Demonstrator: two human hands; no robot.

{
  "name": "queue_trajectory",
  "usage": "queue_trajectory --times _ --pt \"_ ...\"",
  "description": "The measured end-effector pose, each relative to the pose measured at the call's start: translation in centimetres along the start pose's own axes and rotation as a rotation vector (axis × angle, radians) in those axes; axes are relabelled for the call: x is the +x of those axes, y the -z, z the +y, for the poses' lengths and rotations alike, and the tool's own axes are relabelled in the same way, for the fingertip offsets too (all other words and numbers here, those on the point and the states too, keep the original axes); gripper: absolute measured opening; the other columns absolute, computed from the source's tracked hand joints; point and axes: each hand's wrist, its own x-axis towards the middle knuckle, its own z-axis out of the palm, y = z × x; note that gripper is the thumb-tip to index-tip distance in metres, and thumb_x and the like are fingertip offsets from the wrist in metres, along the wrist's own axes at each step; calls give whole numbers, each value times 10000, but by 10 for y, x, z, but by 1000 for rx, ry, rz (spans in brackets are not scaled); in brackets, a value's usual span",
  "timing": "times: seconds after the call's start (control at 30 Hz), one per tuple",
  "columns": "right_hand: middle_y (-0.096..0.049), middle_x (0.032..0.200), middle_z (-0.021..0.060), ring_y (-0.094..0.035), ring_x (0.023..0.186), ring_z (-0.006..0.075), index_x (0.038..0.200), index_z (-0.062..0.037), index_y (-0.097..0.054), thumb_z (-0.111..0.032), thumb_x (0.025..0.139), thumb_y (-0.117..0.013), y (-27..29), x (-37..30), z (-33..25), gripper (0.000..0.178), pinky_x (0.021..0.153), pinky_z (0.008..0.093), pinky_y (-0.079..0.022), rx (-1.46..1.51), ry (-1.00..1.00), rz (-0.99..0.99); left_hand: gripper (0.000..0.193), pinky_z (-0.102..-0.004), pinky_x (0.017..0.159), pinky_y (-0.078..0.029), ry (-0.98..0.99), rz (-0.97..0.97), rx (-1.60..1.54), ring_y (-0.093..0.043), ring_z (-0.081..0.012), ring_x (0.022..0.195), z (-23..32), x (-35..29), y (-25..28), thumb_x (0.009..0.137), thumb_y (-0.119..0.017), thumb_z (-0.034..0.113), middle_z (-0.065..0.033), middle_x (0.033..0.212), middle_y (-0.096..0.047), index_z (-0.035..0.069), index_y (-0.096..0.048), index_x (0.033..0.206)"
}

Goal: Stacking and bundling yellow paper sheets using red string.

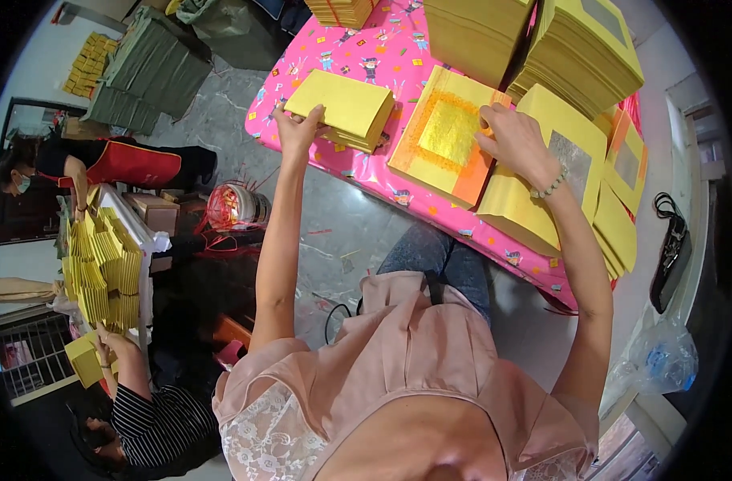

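On the pink patterned tablecloth (374, 172) lies a bundle of folded yellow paper (342, 100). My left hand (300, 132) grips its near left corner, with the thumb over the top and the fingers partly hidden. To its right is a stack of yellow paper with orange bands (414, 152) and a gold foil square (450, 132) on its top sheet. My right hand (514, 138) is at this stack's right edge, its curled fingers pinching the top sheet. Under my right forearm sits another yellow stack (514, 208), whose top sheet bears a silver square (570, 160).
Tall yellow paper stacks (570, 56) stand at the table's far side. At left, a person in a red apron (133, 164) and another in a striped top (161, 425) handle yellow bundles (113, 264) on a second table. A bucket (237, 206) is on the floor between the tables.
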Motion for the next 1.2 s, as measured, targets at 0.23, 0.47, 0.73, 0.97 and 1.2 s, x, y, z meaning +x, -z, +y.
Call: queue_trajectory --times 0.23,0.47,0.73,0.97,1.2 --pt "-603 848 170 -620 773 353 855 -1 -559 -204 792 -607 0 0 -1 217 680 450 -493 -2 10 3 658 -338 606 -601 -43 -13 4 -676 -259 814 -1 0 -2 831 -668 22 -231 1035 -604 -12 -165 1254" --pt "-608 845 186 -623 807 362 855 14 -569 -182 779 -605 5 1 -7 213 709 463 -500 1 5 -46 693 -410 620 -543 -260 101 446 -671 -315 800 -8 5 8 740 -766 196 -254 993 -611 -87 -313 1181" --pt "-605 845 173 -616 788 357 857 1 -566 -197 800 -599 -3 3 -16 208 690 451 -490 -8 141 -178 708 -501 1005 -332 -566 305 1069 -386 -419 1241 -4 -16 -6 732 -732 283 -296 1276 -425 -29 -426 1289" --pt "-650 719 169 -651 723 340 725 -22 -664 -286 675 -730 -20 8 -50 277 626 434 -513 -70 211 -579 429 -539 1089 -244 -721 -108 942 -361 -406 1315 -15 -2 -6 855 -523 123 -206 1383 -450 126 -536 1283" --pt "-678 743 125 -679 737 290 739 -24 -691 -316 617 -814 -20 8 -58 339 610 397 -537 -186 209 -708 586 -570 1100 -165 -660 -91 1130 -261 -424 1368 -28 -12 -21 911 -459 525 -204 1465 -347 187 -457 1389"
